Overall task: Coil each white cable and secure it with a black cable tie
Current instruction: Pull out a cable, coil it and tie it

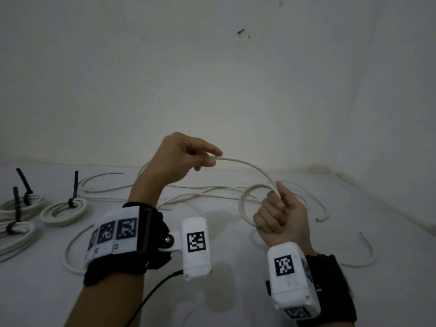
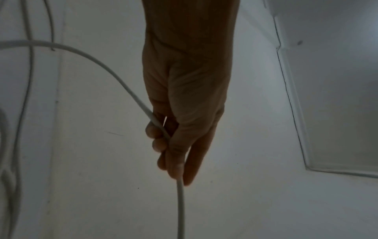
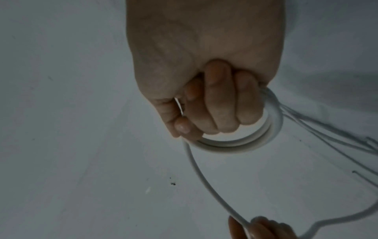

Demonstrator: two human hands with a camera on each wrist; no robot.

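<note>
My right hand (image 1: 279, 210) is closed in a fist round a small coil of white cable (image 1: 245, 204), whose loops hang to the left of the fist; in the right wrist view the coil (image 3: 235, 143) curves under the curled fingers (image 3: 216, 103). From the fist the same cable (image 1: 250, 166) arches up and left to my raised left hand (image 1: 188, 156), which pinches it between thumb and fingers. The left wrist view shows the cable (image 2: 180, 202) passing through those fingers (image 2: 157, 142). No black tie is in either hand.
Three tied coils with black ties standing up (image 1: 63, 210) (image 1: 23, 202) (image 1: 14, 234) lie at the left of the white surface (image 1: 224, 303). Loose white cables (image 1: 207, 194) sprawl across the middle and right (image 1: 363, 258). A white wall (image 1: 212, 79) rises behind.
</note>
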